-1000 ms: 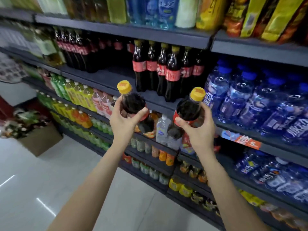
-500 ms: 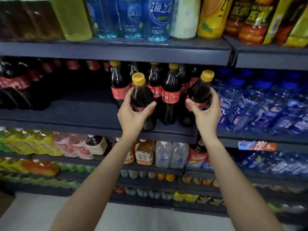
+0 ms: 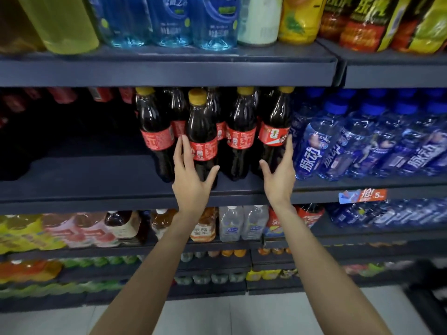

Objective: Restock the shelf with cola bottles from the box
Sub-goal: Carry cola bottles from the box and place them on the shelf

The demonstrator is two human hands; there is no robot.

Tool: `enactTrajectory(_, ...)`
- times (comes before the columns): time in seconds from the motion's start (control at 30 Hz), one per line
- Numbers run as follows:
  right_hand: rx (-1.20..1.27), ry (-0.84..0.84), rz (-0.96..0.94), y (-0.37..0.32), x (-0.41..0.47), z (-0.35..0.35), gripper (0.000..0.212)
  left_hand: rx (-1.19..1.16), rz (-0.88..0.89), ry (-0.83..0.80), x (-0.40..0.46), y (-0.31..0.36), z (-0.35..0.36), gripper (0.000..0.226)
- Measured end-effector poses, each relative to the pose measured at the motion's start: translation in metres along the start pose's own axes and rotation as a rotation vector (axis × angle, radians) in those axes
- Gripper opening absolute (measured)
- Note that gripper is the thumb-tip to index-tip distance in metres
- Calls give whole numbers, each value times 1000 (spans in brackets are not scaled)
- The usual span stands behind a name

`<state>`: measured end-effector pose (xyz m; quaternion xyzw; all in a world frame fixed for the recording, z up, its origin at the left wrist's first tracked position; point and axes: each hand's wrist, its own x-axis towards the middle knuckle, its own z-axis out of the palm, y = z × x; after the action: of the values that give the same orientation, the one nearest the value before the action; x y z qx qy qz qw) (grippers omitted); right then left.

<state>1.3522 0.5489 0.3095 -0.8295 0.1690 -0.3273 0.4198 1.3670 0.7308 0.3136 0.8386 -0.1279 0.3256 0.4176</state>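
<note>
Two cola bottles with yellow caps and red labels stand upright at the front of the dark middle shelf [image 3: 96, 189]. My left hand [image 3: 191, 176] reaches around the left one [image 3: 202, 131], its straight fingers along the bottle's left side and its thumb spread to the right. My right hand [image 3: 278, 175] frames the right one [image 3: 274, 126], fingers straight against its right side and thumb apart on the left. More cola bottles [image 3: 242, 131] stand between and behind them. The box is out of view.
Blue drink bottles [image 3: 362, 146] crowd the same shelf right of the cola. The left stretch of that shelf is dark and bare at the front. An upper shelf edge [image 3: 169, 71] hangs close above the caps. Lower shelves hold several mixed drinks.
Both bottles went from being carried in the air to standing on the middle shelf. My fingers have straightened from a firm grip, and my view has moved closer to the shelf.
</note>
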Motion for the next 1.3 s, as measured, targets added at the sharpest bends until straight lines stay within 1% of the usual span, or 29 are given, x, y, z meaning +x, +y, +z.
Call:
enactTrajectory(0.1, -48, 63, -31, -6, -1, 5, 82, 19, 15, -52, -4, -10, -1, 89)
enactTrajectory(0.2, -92, 90, -47, -10, -2, 9, 78, -15, 12, -59, 1, -14, -1, 88)
enactTrajectory(0.3, -81, 83, -69, -10, -1, 10, 75, -57, 19, -41, 8, -24, -2, 87)
enactTrajectory(0.4, -75, 74, -78, -7, -4, 8, 74, 6, 34, -34, 9, -30, -5, 86)
enactTrajectory(0.47, -69, 51, -73, -4, -7, 8, 77, 59, 33, 0, 5, -31, -6, 86)
enactTrajectory(0.53, -58, 13, -78, 0, -8, 7, 83, 60, 22, 26, 0, -31, -4, 84)
enactTrajectory(0.63, -75, -46, -94, 5, -10, 3, 86, 45, 2, 54, -10, -30, -1, 74)
enactTrajectory(0.73, -133, -73, -69, 5, -15, -8, 81, -13, -54, 58, -22, -18, -4, 62)
enactTrajectory(0.83, -139, -7, -75, 0, -28, -26, 73, -94, -142, 30, -34, 3, -13, 49)
enactTrajectory(0.93, -162, 102, -157, -5, -49, -54, 56, -222, -167, 1, -49, 29, -21, 37)
enactTrajectory(1.07, -212, 253, -307, 0, -85, -110, 25, -357, -120, -124, -81, 72, -18, 21)
enactTrajectory(1.13, -266, 315, -353, 11, -108, -144, 19, -424, -68, -234, -104, 96, -14, 18)
enactTrajectory(1.2, -335, 346, -347, 30, -138, -182, 17, -470, 59, -393, -134, 123, -8, 17)
enactTrajectory(1.23, -378, 345, -322, 44, -157, -202, 17, -489, 116, -498, -152, 137, -3, 17)
enactTrajectory(1.3, -476, 310, -230, 74, -200, -243, 20, -511, 169, -750, -194, 165, 9, 18)
